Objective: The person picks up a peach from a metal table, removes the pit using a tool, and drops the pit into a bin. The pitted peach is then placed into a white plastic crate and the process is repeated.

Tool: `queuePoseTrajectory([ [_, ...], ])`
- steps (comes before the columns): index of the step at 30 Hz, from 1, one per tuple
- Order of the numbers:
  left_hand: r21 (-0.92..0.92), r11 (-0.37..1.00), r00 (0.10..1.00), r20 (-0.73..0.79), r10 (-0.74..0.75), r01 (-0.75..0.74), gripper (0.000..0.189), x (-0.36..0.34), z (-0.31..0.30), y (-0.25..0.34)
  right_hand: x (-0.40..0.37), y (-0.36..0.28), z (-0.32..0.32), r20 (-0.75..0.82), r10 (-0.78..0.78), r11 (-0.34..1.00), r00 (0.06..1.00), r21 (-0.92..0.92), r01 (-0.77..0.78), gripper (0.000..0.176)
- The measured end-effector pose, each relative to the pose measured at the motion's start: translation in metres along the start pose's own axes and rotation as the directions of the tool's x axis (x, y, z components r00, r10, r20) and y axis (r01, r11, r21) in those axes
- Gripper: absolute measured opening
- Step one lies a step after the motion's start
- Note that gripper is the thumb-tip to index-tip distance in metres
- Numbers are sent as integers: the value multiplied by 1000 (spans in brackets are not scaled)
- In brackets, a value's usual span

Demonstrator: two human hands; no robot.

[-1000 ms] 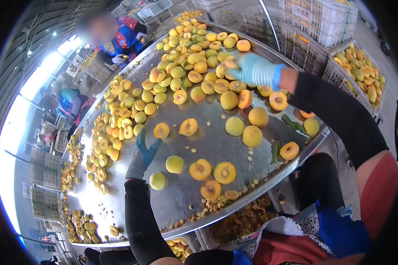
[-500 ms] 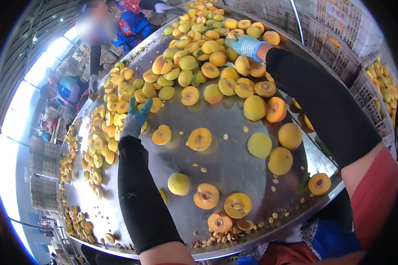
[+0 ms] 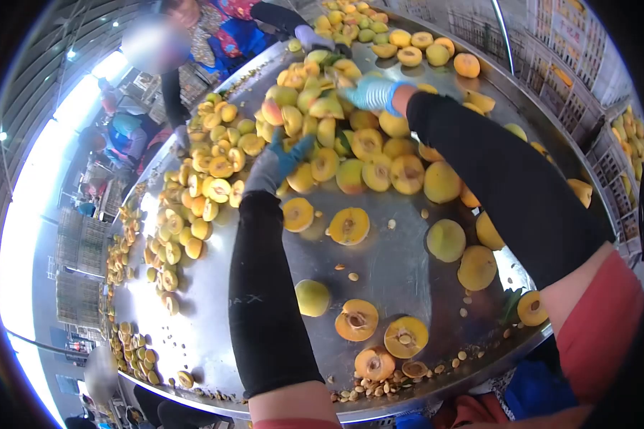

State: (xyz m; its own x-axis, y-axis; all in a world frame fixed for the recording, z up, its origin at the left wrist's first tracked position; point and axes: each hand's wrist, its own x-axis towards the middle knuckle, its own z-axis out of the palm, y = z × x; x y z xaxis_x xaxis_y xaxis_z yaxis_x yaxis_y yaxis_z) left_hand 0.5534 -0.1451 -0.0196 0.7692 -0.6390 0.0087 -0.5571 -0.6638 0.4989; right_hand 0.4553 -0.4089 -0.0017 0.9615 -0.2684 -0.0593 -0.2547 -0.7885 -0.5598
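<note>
Yellow peaches [image 3: 365,143], many cut into halves, lie heaped on a steel table [image 3: 393,264]. My left hand [image 3: 288,159], in a blue and grey glove, rests against the near left side of the heap with its fingers spread. On the far right side of the heap, my right hand [image 3: 371,94], in a pale blue ribbed glove, lies with its fingers stretched over the fruit. Its fingertips are partly blurred among the peaches. Neither hand is closed around a single peach. Between my forearms lie a peach half [image 3: 349,226] and a few loose pits.
Across the table a co-worker's gloved hand [image 3: 320,39] is close to the heap. Peach halves [image 3: 172,236] line the left side. Pits [image 3: 372,386] gather along the near rim. Crates [image 3: 572,93] stand at the right, some holding fruit.
Both hands have come closer together and the peaches between them are bunched more tightly. Bare steel now shows right of the heap. A co-worker's hand has reached in, and the view has shifted slightly.
</note>
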Motion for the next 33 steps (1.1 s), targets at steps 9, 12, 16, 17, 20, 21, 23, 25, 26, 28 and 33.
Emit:
queuePoseTrajectory([
  [9, 26, 988, 967, 212, 141, -149, 64, -96, 1, -3, -89, -66, 56, 92, -68, 984, 993, -157, 82, 59],
  [12, 102, 991, 974, 215, 67, -91, 66, -149, -10, 19, -126, -73, 63, 96, -111, 980, 989, -157, 125, 54],
  [16, 85, 996, 975, 221, -17, -2, 70, -209, -19, 33, -178, -99, 63, 147, -134, 963, 980, -212, 164, 48],
  [17, 61, 998, 972, 233, -36, 22, 71, -223, -20, 33, -192, -104, 63, 154, -142, 963, 978, -207, 173, 48],
  [20, 98, 995, 972, 236, 1, -24, 74, -262, -25, 39, -227, -112, 65, 176, -189, 963, 966, -159, 217, 47],
  [21, 138, 989, 974, 227, 18, -50, 73, -276, -29, 44, -237, -116, 64, 172, -215, 961, 961, -136, 240, 47],
  [23, 83, 997, 984, 178, -12, -3, 72, -294, -29, 45, -247, -120, 59, 194, -255, 961, 947, -61, 271, 51],
  [25, 0, 994, 976, 189, -105, 107, 70, -318, -39, 62, -256, -114, 58, 179, -315, 949, 932, 90, 304, 54],
  [26, 5, 995, 988, 121, -100, 100, 67, -324, -34, 57, -270, -120, 45, 122, -304, 943, 945, 177, 280, 53],
  [28, 22, 996, 996, -25, -86, 87, 62, -328, -22, 35, -297, -133, 21, -79, -359, 886, 930, 284, 366, 48],
  [33, -205, 978, 908, -405, -110, 27, 48, -344, -31, 40, -356, -162, -58, -436, -450, 790, 780, 213, 575, 41],
])
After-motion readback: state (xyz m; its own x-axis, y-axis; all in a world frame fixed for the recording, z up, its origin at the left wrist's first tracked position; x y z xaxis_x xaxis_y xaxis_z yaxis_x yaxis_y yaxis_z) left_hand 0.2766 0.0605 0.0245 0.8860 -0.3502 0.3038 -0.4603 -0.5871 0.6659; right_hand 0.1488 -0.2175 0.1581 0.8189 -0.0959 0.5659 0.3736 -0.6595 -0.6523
